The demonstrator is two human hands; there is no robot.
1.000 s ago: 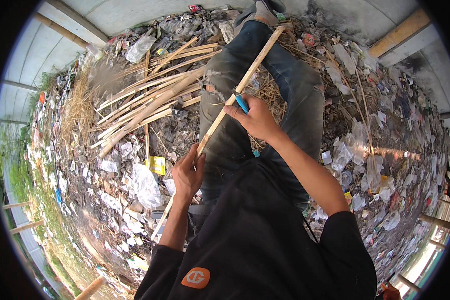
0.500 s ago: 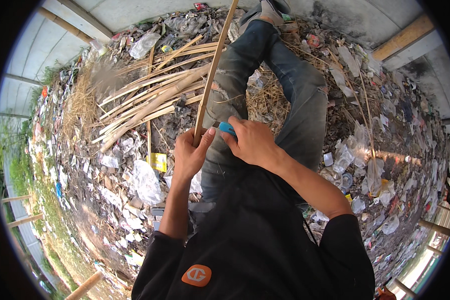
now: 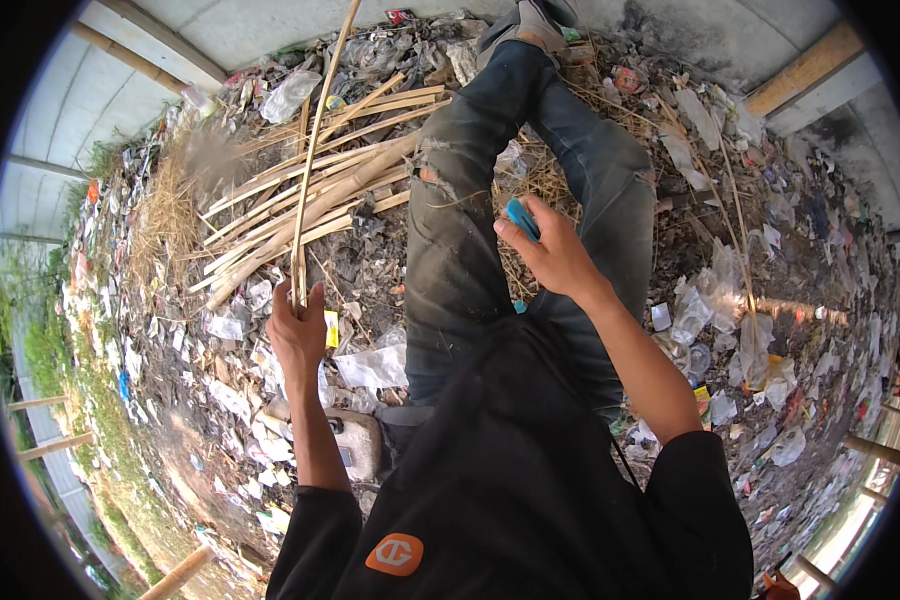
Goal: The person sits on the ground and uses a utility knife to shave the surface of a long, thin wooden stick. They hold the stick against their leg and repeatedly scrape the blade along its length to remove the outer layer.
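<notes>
My left hand is at the left, beside my thigh, its fingers closed round the lower end of a long thin bamboo strip. The strip slants up and slightly right, reaching the top of the picture across a pile of split bamboo strips. Above my knees, my right hand is closed on a teal-handled cutter knife; its blade cannot be made out now. My outstretched legs in torn jeans lie between the two hands.
Scraps of plastic and paper litter the ground on both sides. A pale stone-like block sits by my left hip. Concrete walls with bamboo poles stand ahead. Dry straw lies left of the pile.
My left hand has moved left and down with the bamboo strip, from over my thigh to beside it. My right hand has moved right with the cutter knife, away from the strip.
</notes>
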